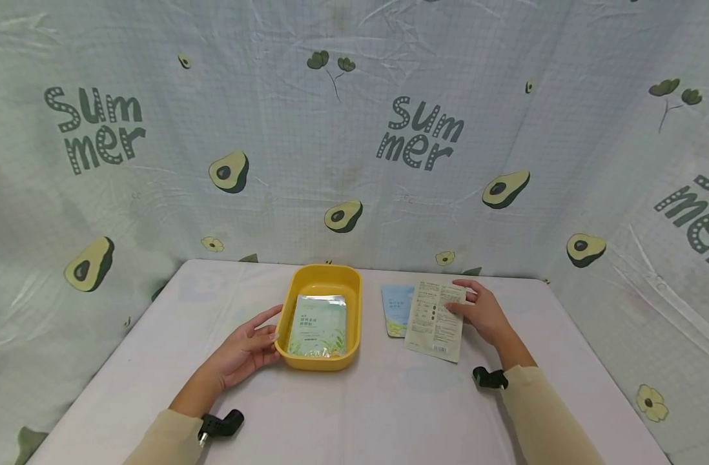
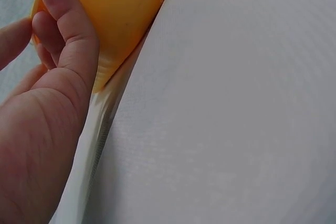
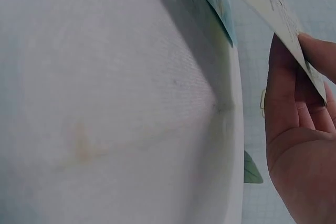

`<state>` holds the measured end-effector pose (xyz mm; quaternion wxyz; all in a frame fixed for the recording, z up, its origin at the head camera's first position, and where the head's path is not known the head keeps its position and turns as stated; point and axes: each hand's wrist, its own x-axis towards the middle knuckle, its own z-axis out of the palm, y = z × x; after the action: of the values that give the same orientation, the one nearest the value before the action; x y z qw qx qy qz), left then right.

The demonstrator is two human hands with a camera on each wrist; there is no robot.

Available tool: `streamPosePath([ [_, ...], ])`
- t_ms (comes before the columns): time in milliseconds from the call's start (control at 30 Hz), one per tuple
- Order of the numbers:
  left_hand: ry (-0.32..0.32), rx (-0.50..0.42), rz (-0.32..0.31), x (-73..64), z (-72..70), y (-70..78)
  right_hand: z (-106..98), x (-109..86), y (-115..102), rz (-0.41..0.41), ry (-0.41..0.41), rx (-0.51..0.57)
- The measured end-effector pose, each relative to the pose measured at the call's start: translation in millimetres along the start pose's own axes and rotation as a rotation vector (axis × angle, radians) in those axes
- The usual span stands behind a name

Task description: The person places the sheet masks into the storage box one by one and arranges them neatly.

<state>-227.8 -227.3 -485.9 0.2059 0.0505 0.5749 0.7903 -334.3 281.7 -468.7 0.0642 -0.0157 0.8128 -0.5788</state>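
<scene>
Toward the far edge of the table [image 1: 389, 413], a little left of its middle, sits the yellow tray [image 1: 318, 364], its long axis running far edge to near edge. The left hand [image 1: 244, 352] grips the tray's left wall. The right hand [image 1: 485, 313] pinches the pale packet [image 1: 427, 323] by its right side, tilted; the packet is right of the tray, nearer the right hand, its long axis also roughly far-to-near. A green packet [image 1: 318, 328] lies in the tray. The pale packet partly covers a blue packet [image 1: 394, 309]; I cannot tell whether they touch.

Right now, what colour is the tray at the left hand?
The tray is yellow, seen best in the head view.
</scene>
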Motion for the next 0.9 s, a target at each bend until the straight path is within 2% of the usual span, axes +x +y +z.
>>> streamPosePath([
  [400,0.013,0.007,-0.003,-0.8,-0.5,-0.3,7.1,-9.1,-5.8,-0.003,-0.006,-0.004],
  [900,0.000,-0.004,0.004,-2.1,0.1,-1.0,14.6,-25.8,-6.3,0.009,0.026,-0.005],
])
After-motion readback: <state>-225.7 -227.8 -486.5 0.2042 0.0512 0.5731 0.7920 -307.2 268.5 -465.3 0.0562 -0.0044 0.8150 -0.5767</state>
